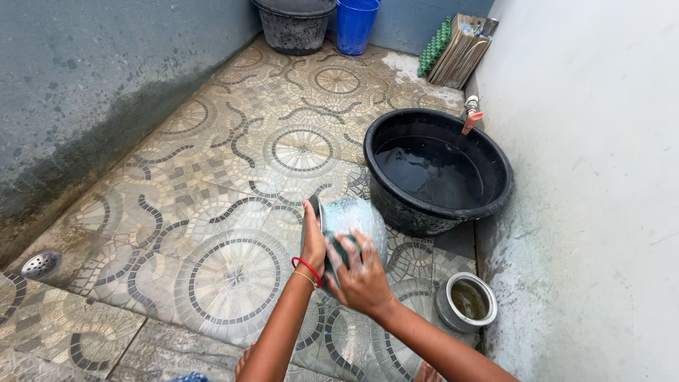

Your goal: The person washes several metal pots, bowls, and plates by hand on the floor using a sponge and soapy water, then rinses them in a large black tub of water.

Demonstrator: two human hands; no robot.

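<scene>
My left hand [312, 244] grips the rim of a round metal pot [353, 221], holding it tilted on its side above the patterned tile floor. A red band and a thin bracelet circle that wrist. My right hand [361, 274], soapy, presses a dark green scrubber [342, 249] against the pot's outer wall. The pot looks wet and foamy. Its inside is hidden from me.
A wide black basin [431, 212] full of water sits to the right under a wall tap [471, 113]. A small steel bowl [467, 303] stands by the white wall. At the back are a dark tub [296, 25], a blue bucket [355, 25] and stacked items. A floor drain [39, 264] lies left.
</scene>
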